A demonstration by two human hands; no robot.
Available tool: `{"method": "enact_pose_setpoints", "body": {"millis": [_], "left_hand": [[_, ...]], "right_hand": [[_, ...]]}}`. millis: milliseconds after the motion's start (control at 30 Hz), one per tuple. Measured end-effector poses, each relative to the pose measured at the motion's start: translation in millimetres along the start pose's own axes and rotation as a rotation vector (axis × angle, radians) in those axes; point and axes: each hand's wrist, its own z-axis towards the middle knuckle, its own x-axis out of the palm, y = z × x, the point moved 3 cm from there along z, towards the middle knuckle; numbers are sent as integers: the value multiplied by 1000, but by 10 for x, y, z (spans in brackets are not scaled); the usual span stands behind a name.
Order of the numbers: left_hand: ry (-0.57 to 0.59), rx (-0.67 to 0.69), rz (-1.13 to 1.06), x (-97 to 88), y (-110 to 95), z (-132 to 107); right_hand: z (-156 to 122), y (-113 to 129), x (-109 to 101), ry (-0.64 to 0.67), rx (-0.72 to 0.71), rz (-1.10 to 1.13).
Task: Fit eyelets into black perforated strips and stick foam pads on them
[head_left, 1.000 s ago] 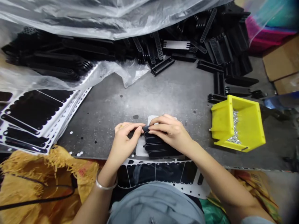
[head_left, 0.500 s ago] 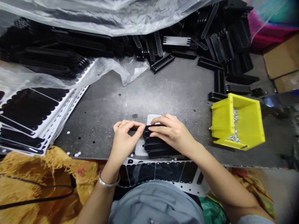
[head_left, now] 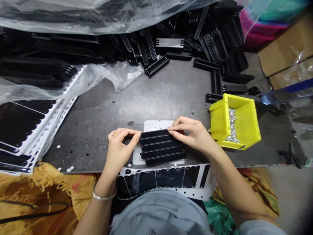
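A black ribbed plastic part (head_left: 161, 147) with several long slats lies on a white backing sheet (head_left: 156, 125) near the front edge of the grey table (head_left: 161, 94). My left hand (head_left: 119, 150) pinches the left end of its top slat with curled fingers. My right hand (head_left: 194, 134) presses down on the right end of that same slat, fingers closed over it. A white sheet with black oblong stickers (head_left: 166, 178) rests in my lap just below the table's edge.
A yellow bin of small silver screws (head_left: 233, 121) stands right of my hands. Piles of black ribbed and perforated parts (head_left: 215, 55) line the back under clear plastic film (head_left: 97, 16). Stacked sticker sheets (head_left: 26, 127) lie left. Cardboard boxes (head_left: 283, 49) sit far right.
My hands have spread apart along the top slat, uncovering more of the ribbed part. The view has shifted so everything sits further left and lower.
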Motion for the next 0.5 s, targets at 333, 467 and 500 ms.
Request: {"method": "enact_pose_setpoints", "body": {"millis": [333,467,500], "left_hand": [[146,323,191,80,-338,-135],[319,527,340,362,-439,-265],[278,530,350,388,-422,-273]], "right_hand": [[-515,-142,-238,-326,279,-205],[-847,93,-234,-334,302,-121],[-909,140,-222,-335,300,-106]]}}
